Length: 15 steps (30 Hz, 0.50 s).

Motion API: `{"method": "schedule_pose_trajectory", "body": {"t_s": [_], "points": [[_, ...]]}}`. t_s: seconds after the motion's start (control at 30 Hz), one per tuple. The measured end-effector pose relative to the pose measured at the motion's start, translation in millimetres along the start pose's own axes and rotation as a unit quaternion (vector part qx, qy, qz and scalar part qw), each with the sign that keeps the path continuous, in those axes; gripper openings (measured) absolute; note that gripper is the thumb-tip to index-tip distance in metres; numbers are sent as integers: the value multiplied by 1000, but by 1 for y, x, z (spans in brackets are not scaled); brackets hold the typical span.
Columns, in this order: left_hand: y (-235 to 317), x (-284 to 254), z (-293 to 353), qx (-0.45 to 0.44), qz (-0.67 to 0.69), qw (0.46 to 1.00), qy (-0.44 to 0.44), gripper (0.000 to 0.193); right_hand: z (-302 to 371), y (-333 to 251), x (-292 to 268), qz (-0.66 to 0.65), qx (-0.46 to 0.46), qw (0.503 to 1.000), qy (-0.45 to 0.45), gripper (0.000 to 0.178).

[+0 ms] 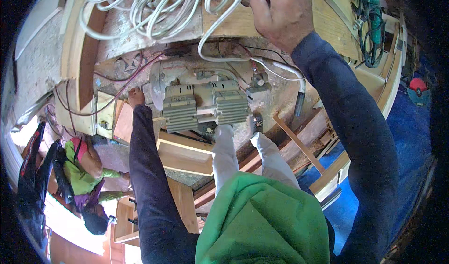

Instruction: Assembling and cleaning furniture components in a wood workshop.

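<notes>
Below the bench is a dusty air compressor (206, 102) with two grey ribbed motor covers and a rounded tank. My left hand (136, 97) is closed at its left end, beside a dark red hose (110, 108); what the fingers grip is too small to make out. Up on the wooden bench top (229, 23), my right hand (283, 16) rests with the thumb pointing away. Its other fingers run out of the upper edge. Just left of it lies a large loose coil of white cable (161, 9), one strand hanging down in front of the compressor.
A wooden drawer box (184, 156) and boards surround my feet. At the lower left, a person in a green and purple shirt (84, 170) bends near a small wooden box (125, 219). Green power tools (374, 16) sit at the upper right, above blue sheeting (374, 170).
</notes>
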<state>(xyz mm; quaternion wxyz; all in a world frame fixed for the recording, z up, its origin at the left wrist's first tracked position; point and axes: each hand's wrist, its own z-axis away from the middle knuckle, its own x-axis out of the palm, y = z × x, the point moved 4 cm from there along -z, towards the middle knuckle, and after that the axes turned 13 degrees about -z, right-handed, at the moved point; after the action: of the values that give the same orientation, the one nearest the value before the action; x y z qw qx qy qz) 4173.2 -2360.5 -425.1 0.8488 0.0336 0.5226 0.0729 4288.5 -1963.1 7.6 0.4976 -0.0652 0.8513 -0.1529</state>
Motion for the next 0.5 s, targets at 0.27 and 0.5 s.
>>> {"method": "schedule_pose_trajectory", "body": {"t_s": [0.27,0.5], "points": [[-128,-53,169,13,70,994,87,25,6,-5,-2,7,28,1000,8,12],[-49,-68,373,96,266,938,-202,23,-5,-2,-16,-1,114,994,-3,23]]}}
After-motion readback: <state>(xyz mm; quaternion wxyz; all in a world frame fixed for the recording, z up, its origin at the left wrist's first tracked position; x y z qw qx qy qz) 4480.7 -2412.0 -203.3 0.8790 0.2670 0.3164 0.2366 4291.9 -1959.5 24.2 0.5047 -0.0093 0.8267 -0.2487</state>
